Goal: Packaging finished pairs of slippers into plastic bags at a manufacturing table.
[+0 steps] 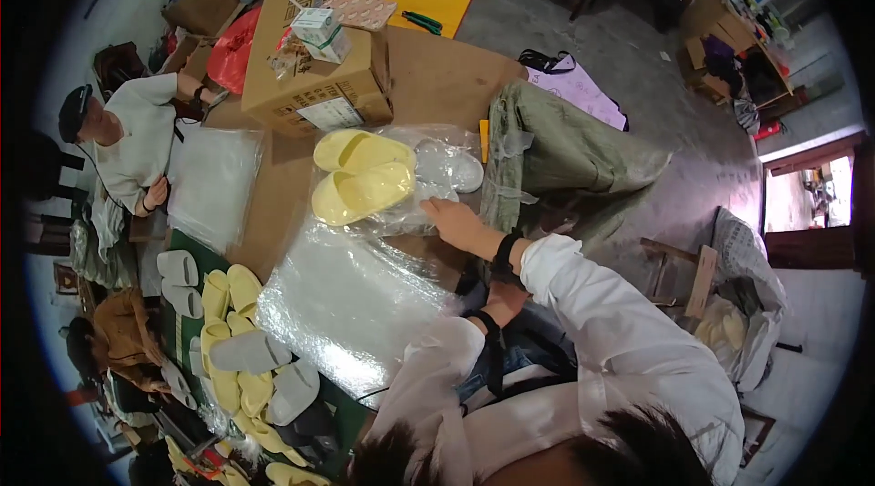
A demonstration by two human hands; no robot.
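From the head view, a brown cardboard-covered work surface (437, 76) is seen over a grey concrete floor (638, 57). A large cardboard box (314, 67) is set at its far end, a stack of clear plastic bags (351, 304) nearer. The right hand (460, 223) is laid flat, fingers loose, on the clear bag holding yellow slippers (363, 176). The left hand (506, 299) is tucked underneath; its grip cannot be made out. Loose slippers (241, 340) are piled to the left.

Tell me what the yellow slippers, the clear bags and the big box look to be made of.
Yellow slippers: likely moulded foam or soft rubber; matte, one-piece, thick rounded edges.
Clear bags: thin plastic film; glossy, see-through, crinkled with bright glare.
Big box: corrugated cardboard, by its plain brown matte faces and folded flaps.
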